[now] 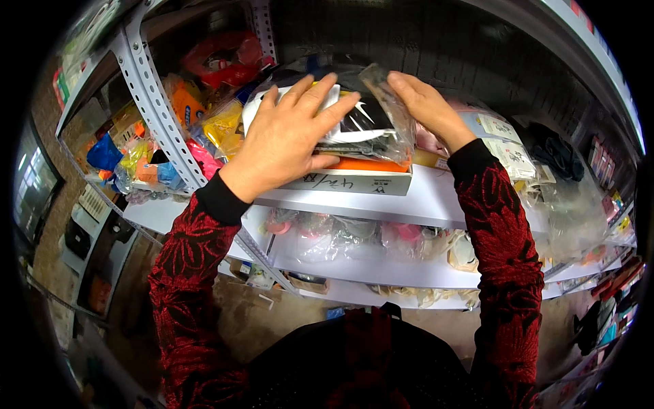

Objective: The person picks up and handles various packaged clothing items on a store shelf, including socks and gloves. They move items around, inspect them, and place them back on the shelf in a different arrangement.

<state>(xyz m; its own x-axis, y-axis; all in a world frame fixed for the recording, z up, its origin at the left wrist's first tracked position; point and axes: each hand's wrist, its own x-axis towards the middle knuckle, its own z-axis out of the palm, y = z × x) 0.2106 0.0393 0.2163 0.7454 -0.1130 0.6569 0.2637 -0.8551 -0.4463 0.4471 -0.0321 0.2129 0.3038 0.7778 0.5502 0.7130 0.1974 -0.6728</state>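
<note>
On the upper white shelf stands a shallow white box (385, 184) with handwriting on its front and something orange inside. A pile of flat packages in clear plastic (371, 116), black, white and yellow, lies on top of the box. My left hand (286, 133) rests on the left part of this pile, fingers spread and stretched out. At the pile's right side my right hand (422, 102) lies along the edge of the crinkled plastic, fingers extended and close together. The undersides of both hands are hidden.
A perforated metal post (153, 102) rises left of the box. Colourful bagged goods (221, 129) crowd beside it, and clear-bagged packs (507, 146) lie to the right. The lower shelf (327, 266) carries more plastic-wrapped items.
</note>
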